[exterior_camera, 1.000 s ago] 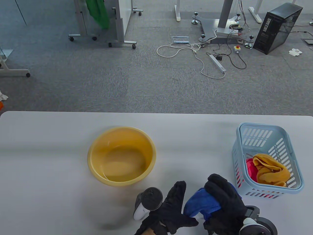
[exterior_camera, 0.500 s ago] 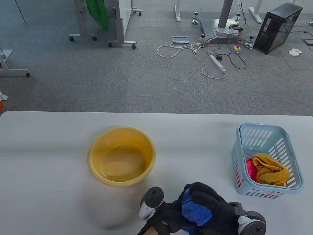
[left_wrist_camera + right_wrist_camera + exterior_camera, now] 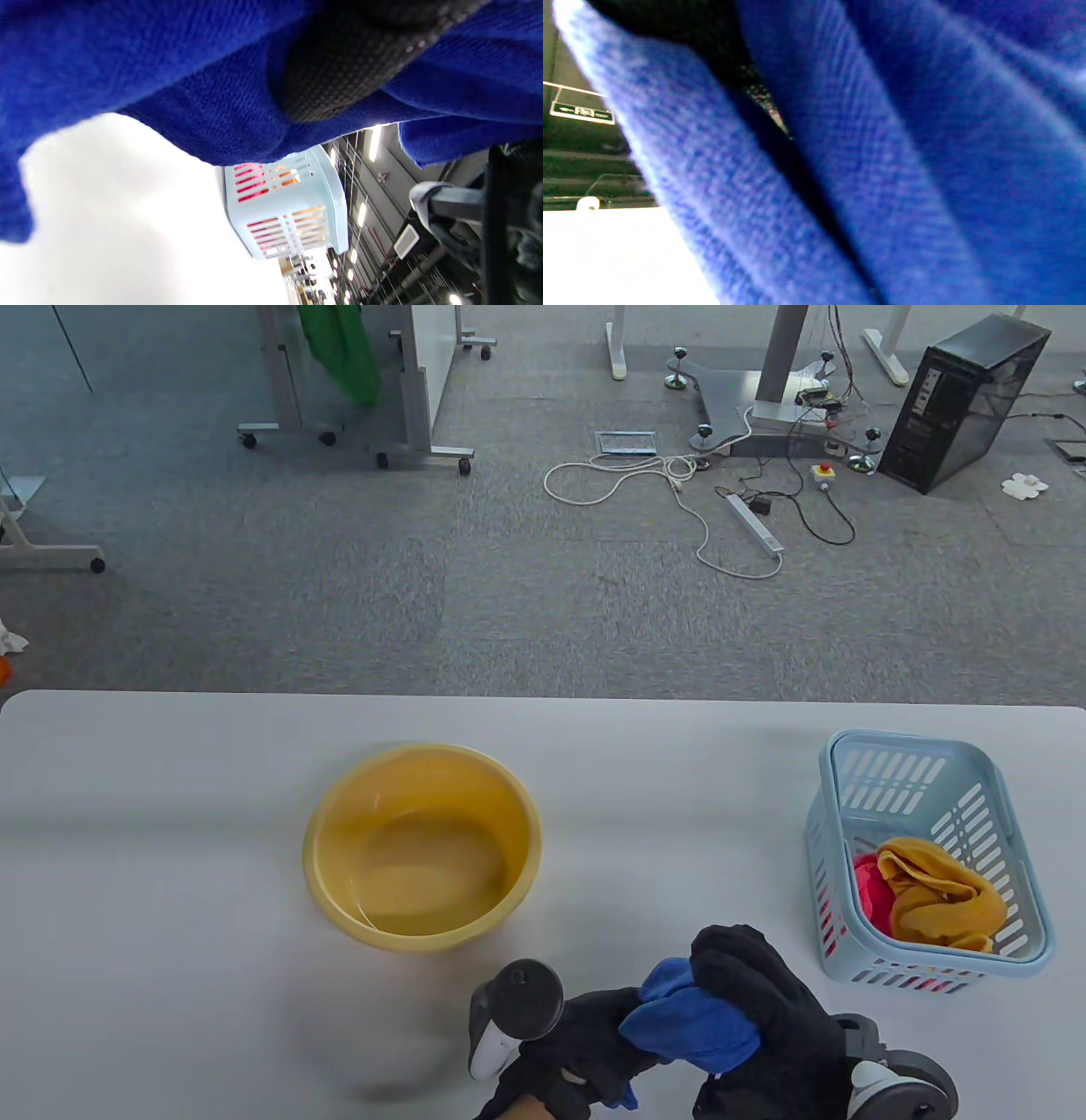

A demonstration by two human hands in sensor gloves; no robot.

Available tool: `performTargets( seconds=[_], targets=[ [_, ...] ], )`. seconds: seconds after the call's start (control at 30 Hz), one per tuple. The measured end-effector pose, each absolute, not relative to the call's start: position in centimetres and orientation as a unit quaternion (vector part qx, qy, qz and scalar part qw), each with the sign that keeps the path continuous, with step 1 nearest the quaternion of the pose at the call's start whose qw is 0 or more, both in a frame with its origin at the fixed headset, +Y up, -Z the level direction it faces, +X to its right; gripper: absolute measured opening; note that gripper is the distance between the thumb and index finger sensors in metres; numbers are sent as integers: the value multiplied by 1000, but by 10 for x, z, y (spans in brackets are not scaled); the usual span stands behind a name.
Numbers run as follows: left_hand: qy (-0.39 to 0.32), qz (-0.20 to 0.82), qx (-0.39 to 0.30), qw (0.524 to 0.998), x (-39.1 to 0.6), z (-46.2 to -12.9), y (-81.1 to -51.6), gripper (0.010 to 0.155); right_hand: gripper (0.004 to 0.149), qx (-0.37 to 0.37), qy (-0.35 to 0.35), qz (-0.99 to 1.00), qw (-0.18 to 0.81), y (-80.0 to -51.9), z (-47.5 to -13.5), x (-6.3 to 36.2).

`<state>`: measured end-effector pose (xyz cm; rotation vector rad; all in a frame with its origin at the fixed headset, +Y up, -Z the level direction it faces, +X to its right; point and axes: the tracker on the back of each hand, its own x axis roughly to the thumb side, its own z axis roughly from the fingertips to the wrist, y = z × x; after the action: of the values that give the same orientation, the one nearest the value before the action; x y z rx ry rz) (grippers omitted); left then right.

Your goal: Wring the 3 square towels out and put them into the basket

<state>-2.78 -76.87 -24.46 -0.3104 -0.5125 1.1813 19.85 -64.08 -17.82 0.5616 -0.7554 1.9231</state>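
Table view: at the lower centre, the bunched blue cloth towel [image 3: 687,1022] is gripped by the black-gloved left hand [image 3: 585,1048] and right hand [image 3: 768,1010], seemingly for wringing, left of the pale blue slotted plastic basket [image 3: 933,751] where the orange towel [image 3: 937,891] and pink towel [image 3: 872,886] are already held.

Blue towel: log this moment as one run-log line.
blue towel: gripped by left hand and right hand | basket: yellow towel, pink towel inside | basin: no towels
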Motion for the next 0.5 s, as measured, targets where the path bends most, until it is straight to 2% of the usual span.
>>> performTargets(
  seconds=[0.13, 0.27, 0.4, 0.5],
  targets=[
    [-210, 577, -127, 779, -38, -248, -770, 40, 49, 214, -311, 798, 469, -640, -178, 201],
    [-170, 634, -91, 749, -52, -251, -766, 39, 51, 183, -309, 811, 462, -641, -180, 207],
    [-175, 643, -63, 743, -61, -254, -756, 40, 49, 133, -292, 808, 495, -646, -184, 211],
    [-170, 682, -54, 709, -65, -256, -752, 39, 49, 104, -262, 803, 524, -653, -189, 214]
  ],
)
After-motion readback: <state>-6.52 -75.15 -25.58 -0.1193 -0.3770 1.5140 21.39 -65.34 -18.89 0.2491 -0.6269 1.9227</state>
